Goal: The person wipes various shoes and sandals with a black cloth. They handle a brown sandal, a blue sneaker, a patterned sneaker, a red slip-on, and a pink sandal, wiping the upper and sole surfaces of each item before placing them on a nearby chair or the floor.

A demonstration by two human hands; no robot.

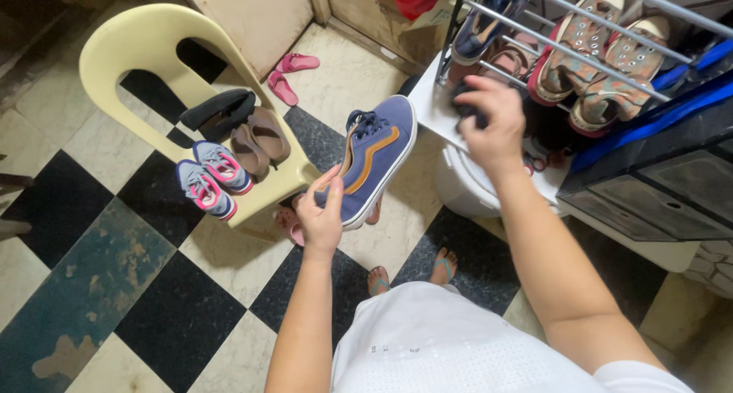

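My left hand (321, 213) grips the heel of a blue sneaker (376, 155) with an orange stripe and white sole, held in the air over the floor. My right hand (495, 126) reaches toward the metal shoe rack (580, 45) and closes on a small dark object (467, 106) at the rack's lower edge; what it is I cannot tell. On the rack sit a blue shoe (485, 15) and a pair of tan and red sneakers (603, 57).
A cream plastic chair (126, 45) at left holds small blue-pink sneakers (210, 179), brown flats (259, 137) and a black shoe (217, 109). Pink sandals (286, 76) lie on the checkered floor. A white bucket (469, 190) and a dark bin (657, 183) stand under the rack.
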